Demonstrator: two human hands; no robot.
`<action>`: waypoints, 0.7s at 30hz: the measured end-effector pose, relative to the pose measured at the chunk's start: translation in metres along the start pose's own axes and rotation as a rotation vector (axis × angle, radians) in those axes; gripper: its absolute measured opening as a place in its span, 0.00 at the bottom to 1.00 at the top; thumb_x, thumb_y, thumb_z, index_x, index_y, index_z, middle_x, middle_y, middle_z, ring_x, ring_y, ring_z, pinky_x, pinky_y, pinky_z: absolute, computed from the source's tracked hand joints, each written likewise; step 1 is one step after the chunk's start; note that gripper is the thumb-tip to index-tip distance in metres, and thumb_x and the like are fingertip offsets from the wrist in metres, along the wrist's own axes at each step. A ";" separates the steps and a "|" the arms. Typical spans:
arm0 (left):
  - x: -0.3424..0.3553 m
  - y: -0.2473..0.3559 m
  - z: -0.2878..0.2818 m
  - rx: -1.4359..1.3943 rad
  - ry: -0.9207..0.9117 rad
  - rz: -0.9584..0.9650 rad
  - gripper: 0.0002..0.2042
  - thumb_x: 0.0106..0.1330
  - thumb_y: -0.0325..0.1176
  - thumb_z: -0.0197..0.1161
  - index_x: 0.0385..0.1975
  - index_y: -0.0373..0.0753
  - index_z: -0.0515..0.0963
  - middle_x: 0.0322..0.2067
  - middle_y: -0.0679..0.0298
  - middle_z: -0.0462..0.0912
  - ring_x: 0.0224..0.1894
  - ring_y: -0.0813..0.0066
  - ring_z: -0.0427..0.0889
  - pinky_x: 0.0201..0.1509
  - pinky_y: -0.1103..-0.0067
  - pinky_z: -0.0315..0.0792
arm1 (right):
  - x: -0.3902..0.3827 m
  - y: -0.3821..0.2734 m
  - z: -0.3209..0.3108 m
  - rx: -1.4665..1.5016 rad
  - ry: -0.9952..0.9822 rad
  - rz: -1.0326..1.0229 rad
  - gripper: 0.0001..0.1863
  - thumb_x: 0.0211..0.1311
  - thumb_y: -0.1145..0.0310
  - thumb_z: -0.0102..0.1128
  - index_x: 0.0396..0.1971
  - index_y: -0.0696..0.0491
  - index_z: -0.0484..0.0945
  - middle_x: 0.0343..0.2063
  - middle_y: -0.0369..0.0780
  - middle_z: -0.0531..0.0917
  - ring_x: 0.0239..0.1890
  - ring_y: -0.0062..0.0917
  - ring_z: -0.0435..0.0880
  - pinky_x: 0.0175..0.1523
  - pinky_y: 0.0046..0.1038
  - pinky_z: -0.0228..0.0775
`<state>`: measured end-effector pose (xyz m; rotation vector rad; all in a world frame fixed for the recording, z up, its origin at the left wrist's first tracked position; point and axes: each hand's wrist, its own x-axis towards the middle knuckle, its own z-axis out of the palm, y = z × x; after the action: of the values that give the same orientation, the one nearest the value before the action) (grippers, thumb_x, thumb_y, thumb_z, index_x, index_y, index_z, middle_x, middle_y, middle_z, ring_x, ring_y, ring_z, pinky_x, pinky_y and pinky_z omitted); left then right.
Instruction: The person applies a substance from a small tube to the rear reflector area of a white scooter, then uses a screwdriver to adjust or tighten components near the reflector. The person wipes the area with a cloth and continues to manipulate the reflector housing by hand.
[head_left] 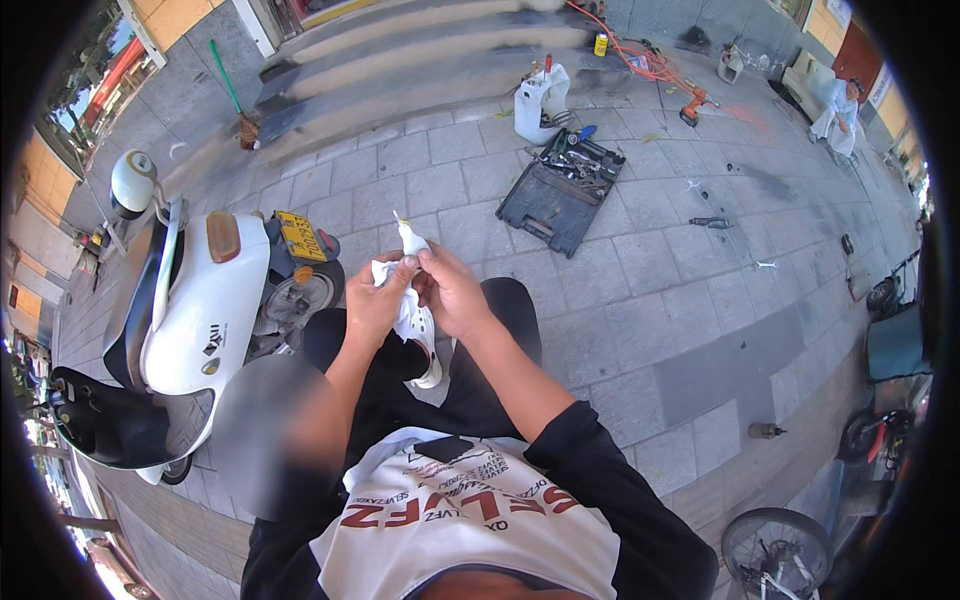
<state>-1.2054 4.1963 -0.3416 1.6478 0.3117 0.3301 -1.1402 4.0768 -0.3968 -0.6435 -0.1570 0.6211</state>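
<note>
My left hand (375, 302) and my right hand (450, 290) meet in front of my knees, both closed with thumbs close together. Pinched between them is a white tapered piece (411, 238) with a thin tip pointing away from me; whether it is a nozzle bottle or twisted material I cannot tell. A crumpled white cloth (409, 312) hangs from my left hand, partly hidden by the fingers. Below the hands, a white shoe with holes (430, 371) shows on my foot.
A white scooter (200, 300) stands close on my left. Ahead lie an open black toolbox (560, 195), a white container (542, 100) and an orange drill (693, 105) beside an orange cord (640, 62). A person (838, 118) sits far right. A wheel (775, 552) is lower right.
</note>
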 end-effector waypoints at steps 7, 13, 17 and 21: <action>0.029 -0.014 0.039 -0.311 -0.177 -0.093 0.17 0.73 0.38 0.73 0.52 0.32 0.84 0.33 0.71 0.85 0.31 0.89 0.78 0.31 0.84 0.72 | -0.018 -0.038 -0.007 -0.525 0.196 -0.297 0.21 0.80 0.65 0.57 0.66 0.57 0.78 0.36 0.29 0.81 0.31 0.10 0.74 0.33 0.20 0.66; 0.045 -0.012 0.048 -0.306 -0.250 -0.054 0.15 0.73 0.39 0.73 0.48 0.34 0.84 0.31 0.73 0.83 0.31 0.89 0.77 0.31 0.83 0.71 | -0.025 -0.060 -0.002 -0.746 0.333 -0.383 0.20 0.78 0.66 0.60 0.64 0.57 0.79 0.34 0.33 0.85 0.25 0.11 0.77 0.30 0.18 0.69; 0.074 0.001 0.049 -0.173 -0.260 0.023 0.14 0.73 0.40 0.72 0.46 0.34 0.85 0.28 0.74 0.81 0.27 0.88 0.74 0.29 0.82 0.67 | -0.029 -0.094 -0.020 -0.798 0.401 -0.329 0.20 0.77 0.61 0.62 0.61 0.56 0.80 0.35 0.35 0.86 0.26 0.13 0.77 0.30 0.20 0.70; 0.118 -0.009 0.052 -0.207 -0.287 0.152 0.16 0.73 0.40 0.72 0.49 0.33 0.84 0.30 0.73 0.82 0.29 0.87 0.75 0.30 0.83 0.67 | -0.009 -0.123 -0.053 -0.891 0.479 -0.301 0.19 0.77 0.58 0.61 0.58 0.55 0.83 0.34 0.35 0.86 0.23 0.13 0.78 0.29 0.20 0.72</action>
<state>-1.0762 4.1958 -0.3521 1.4932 -0.0626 0.2266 -1.0698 3.9676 -0.3640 -1.5747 -0.0717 0.0597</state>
